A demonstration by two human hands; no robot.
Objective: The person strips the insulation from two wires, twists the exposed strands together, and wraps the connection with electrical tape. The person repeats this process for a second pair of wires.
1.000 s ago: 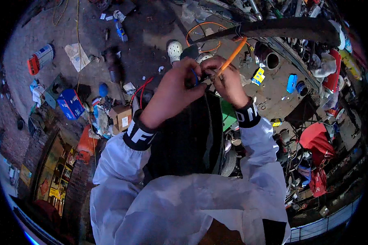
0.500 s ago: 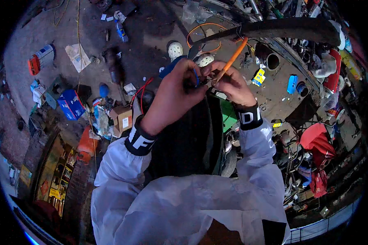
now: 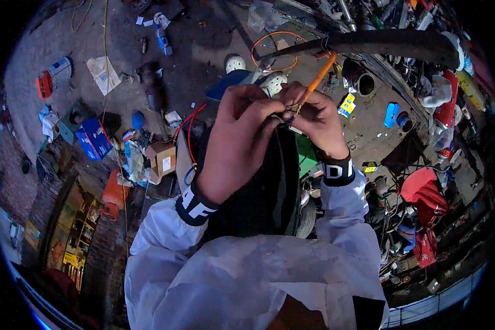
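An orange cable (image 3: 320, 74) slants down from a dark curved bar into my fingers. My right hand (image 3: 323, 124) grips its lower end between thumb and fingers. My left hand (image 3: 242, 143) is closed in a pinch at the thin, dull wire ends (image 3: 287, 115) that stick out of the cable. The fingertips of both hands nearly meet there and partly hide these wires. Behind my left hand are a dark blue flat item (image 3: 225, 85) and a grey pointed piece (image 3: 257, 74), both partly covered.
The dark curved bar (image 3: 390, 44) crosses above my hands. Two white shoes with holes (image 3: 235, 63) are beyond them. On the left lie a cardboard box (image 3: 162, 159), a blue box (image 3: 95, 138) and red wires (image 3: 191, 126). Metal parts and red cloth (image 3: 425, 192) clutter the right.
My left hand has turned, and its fingers have come closer to the wire ends. A blue strand seen at its fingers earlier no longer shows there. My right hand has shifted slightly.
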